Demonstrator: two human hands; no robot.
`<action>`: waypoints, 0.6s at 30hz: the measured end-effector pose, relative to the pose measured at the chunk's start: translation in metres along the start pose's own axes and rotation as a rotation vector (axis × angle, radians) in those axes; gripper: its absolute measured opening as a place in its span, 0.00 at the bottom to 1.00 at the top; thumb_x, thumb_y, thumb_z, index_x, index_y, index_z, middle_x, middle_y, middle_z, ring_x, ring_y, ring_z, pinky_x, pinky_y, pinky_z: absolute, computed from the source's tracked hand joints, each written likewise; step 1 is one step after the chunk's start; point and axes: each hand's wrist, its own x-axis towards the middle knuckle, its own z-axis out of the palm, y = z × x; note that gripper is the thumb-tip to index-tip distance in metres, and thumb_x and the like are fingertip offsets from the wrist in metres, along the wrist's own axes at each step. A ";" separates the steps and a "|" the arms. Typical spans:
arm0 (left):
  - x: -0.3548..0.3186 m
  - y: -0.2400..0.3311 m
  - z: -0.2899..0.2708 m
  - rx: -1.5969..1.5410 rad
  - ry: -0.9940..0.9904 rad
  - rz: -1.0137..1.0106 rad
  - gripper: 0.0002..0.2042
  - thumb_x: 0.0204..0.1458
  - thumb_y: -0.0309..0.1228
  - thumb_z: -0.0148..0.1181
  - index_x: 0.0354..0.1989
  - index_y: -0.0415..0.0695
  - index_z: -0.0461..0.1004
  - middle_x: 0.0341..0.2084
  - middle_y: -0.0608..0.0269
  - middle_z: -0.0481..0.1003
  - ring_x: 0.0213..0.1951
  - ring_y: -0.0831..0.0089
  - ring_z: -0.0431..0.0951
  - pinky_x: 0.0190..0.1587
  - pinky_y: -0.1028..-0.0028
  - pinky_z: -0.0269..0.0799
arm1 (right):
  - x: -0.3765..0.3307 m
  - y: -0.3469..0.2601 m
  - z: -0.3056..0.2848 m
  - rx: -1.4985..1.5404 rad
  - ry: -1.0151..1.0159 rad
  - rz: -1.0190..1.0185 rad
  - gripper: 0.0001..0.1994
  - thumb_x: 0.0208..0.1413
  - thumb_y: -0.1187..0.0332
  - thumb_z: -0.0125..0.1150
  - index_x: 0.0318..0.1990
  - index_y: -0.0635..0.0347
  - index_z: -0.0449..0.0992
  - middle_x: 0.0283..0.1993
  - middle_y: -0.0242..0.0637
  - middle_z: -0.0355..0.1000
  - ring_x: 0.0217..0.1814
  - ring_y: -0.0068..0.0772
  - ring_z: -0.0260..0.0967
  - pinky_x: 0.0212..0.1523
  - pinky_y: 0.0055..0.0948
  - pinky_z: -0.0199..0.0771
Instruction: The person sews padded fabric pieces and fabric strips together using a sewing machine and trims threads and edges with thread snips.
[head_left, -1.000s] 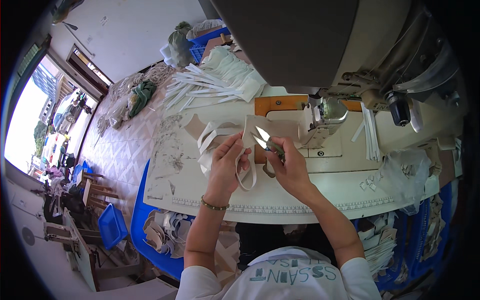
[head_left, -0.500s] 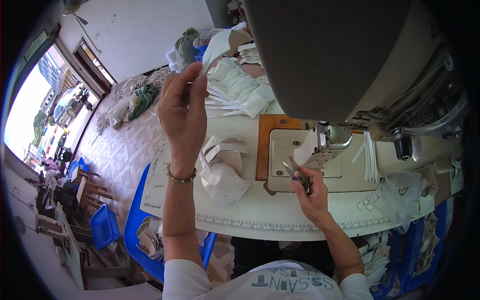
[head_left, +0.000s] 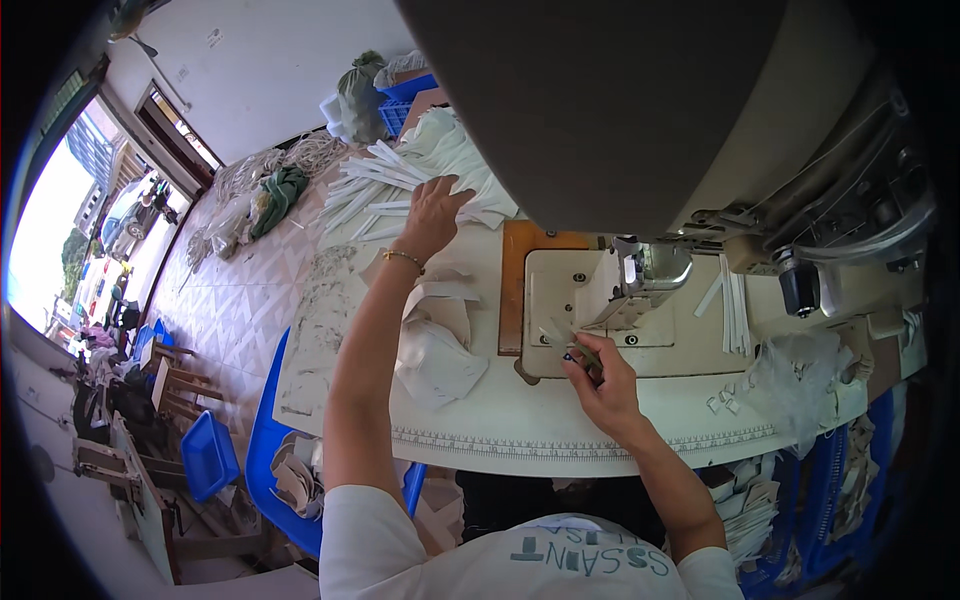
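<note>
My left hand point(head_left: 432, 213) reaches over the far left of the table, its fingers partly spread at the edge of a heap of white fabric pieces point(head_left: 455, 150). Long white strips point(head_left: 375, 180) lie loose beside it. Nothing shows in that hand, though its fingertips are partly lost against the white. Closer to me, several curved white pieces point(head_left: 440, 365) rest on the tabletop. My right hand point(head_left: 610, 388) is closed around small scissors point(head_left: 588, 350), blades pointing away to the left, in front of the sewing machine's post point(head_left: 615, 290).
The large machine head point(head_left: 600, 110) overhangs the table on the right. Thin white strips point(head_left: 736, 312) and a clear plastic bag point(head_left: 800, 375) lie right of the post. A blue chair-like tub with scraps point(head_left: 262, 450) stands below the left edge. A measuring tape point(head_left: 560, 447) lines the front edge.
My left hand has moved away and lowered from mid-air to the heap; the white-and-beige piece it held up no longer shows in it. My right hand keeps the scissors, shifted slightly left.
</note>
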 end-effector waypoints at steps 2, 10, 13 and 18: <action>0.000 0.017 -0.036 -0.092 0.000 -0.124 0.16 0.43 0.20 0.53 0.43 0.47 0.75 0.40 0.55 0.72 0.44 0.60 0.72 0.47 0.64 0.66 | 0.000 0.003 -0.002 0.001 0.042 0.018 0.16 0.51 0.70 0.60 0.46 0.64 0.65 0.33 0.39 0.70 0.29 0.24 0.68 0.30 0.22 0.69; -0.108 0.055 -0.131 -0.372 -0.054 -0.499 0.13 0.46 0.33 0.62 0.37 0.37 0.75 0.26 0.54 0.75 0.28 0.75 0.74 0.32 0.75 0.69 | 0.001 -0.005 -0.003 0.252 0.031 0.202 0.17 0.51 0.72 0.59 0.48 0.62 0.63 0.32 0.30 0.64 0.32 0.18 0.61 0.33 0.18 0.65; -0.148 0.098 -0.141 -0.268 -0.030 -0.733 0.16 0.42 0.37 0.65 0.34 0.36 0.74 0.18 0.60 0.73 0.23 0.72 0.72 0.29 0.73 0.68 | -0.003 -0.008 -0.001 0.179 0.012 0.167 0.17 0.50 0.71 0.59 0.47 0.60 0.64 0.30 0.29 0.64 0.29 0.17 0.59 0.31 0.18 0.63; -0.173 0.166 -0.101 -0.011 0.057 -0.667 0.34 0.35 0.43 0.69 0.52 0.44 0.65 0.48 0.49 0.66 0.47 0.60 0.67 0.46 0.62 0.63 | -0.004 -0.007 -0.005 0.101 0.017 0.230 0.11 0.47 0.72 0.61 0.39 0.58 0.69 0.18 0.25 0.60 0.21 0.16 0.54 0.24 0.20 0.57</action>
